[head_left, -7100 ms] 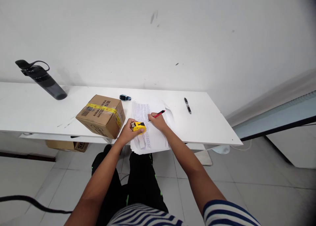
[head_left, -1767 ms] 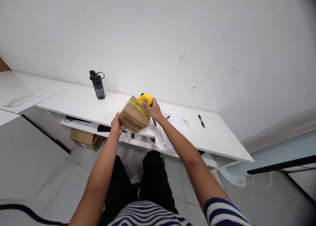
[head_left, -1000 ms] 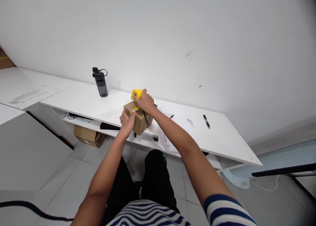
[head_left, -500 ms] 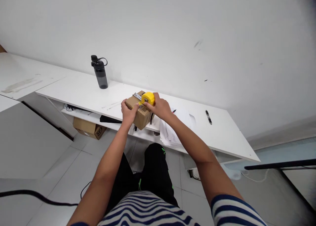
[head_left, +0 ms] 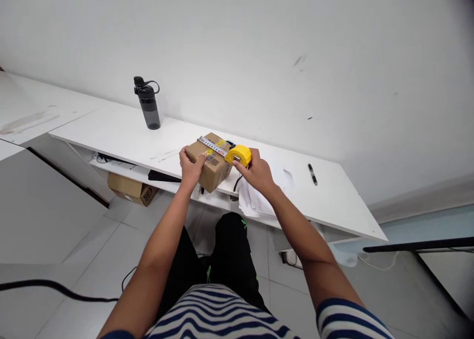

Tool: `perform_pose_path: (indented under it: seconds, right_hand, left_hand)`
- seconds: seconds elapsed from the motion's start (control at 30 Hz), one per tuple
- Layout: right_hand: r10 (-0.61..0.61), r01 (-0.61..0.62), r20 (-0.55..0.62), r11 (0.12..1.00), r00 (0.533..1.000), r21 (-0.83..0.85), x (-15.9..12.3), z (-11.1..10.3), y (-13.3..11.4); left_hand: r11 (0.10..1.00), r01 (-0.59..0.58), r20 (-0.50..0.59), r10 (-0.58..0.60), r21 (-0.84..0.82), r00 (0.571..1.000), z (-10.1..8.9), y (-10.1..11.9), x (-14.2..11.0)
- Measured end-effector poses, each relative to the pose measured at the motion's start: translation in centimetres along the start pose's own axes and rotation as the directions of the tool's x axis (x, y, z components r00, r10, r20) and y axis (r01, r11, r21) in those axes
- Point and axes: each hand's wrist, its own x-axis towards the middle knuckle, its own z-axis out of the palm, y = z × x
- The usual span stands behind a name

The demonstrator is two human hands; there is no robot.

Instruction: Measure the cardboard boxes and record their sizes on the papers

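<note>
Yellow tape measure (head_left: 240, 154) has slid toward 3 o'clock since a moment ago, more blade (head_left: 212, 146) showing across the carton (head_left: 214, 175) | right hand (head_left: 257, 171) grips the case | left hand (head_left: 190, 171) clasps the carton's 8 o'clock side, thumb on top, at the desk's (head_left: 329, 201) near edge | from the carton: papers (head_left: 255, 201) 4 o'clock, bottle (head_left: 150, 107) 10

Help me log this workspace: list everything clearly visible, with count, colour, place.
Desk: one, white, centre
Carton: one, brown, desk's front edge
Tape measure: one, yellow, blade across carton
Bottle: one, dark grey, left of carton
Pen: one, black, desk's right
Papers: uncounted, white, right of carton
Lower carton: one, brown, below desk
Flat item: one, black, below desk
Thick cable: one, black, lower left
Trousers: one pair, black, bottom centre
Shirt: one, blue-white, bottom
Left hand: one, on carton
Right hand: one, on tape measure
</note>
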Motion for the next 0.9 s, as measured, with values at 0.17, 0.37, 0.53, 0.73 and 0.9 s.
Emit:
perform_pose_path:
  seconds: [0.17,0.37,0.53,0.73,0.9]
  right_hand:
    - [-0.059,0.06,0.03,0.998,0.998,-0.008,5.0,2.4,-4.0]
    - [-0.124,0.135,-0.078,0.98,0.989,0.144,8.2,3.1,-6.9]
    - [0.101,0.091,-0.312,0.832,0.945,0.547,6.2,2.4,-3.1]
    - [0.108,-0.051,-0.052,0.771,0.993,0.635,4.8,5.4,-1.0]
    - [0.041,-0.043,0.013,0.895,0.999,0.443,4.3,5.3,-2.9]
  left_hand:
    - [1.0,0.009,-0.059,-0.009,0.008,0.998,0.6,0.6,-0.2]
    - [0.999,0.004,-0.089,-0.008,-0.043,0.996,-0.3,0.6,0.3]
    - [0.944,0.06,-0.06,-0.084,-0.325,0.995,-4.0,-2.7,0.0]
    - [0.993,0.077,-0.073,-0.07,0.089,0.995,-4.0,-4.0,-1.5]
    - [0.995,0.094,-0.034,-0.095,-0.036,0.995,-0.8,-0.8,-1.6]
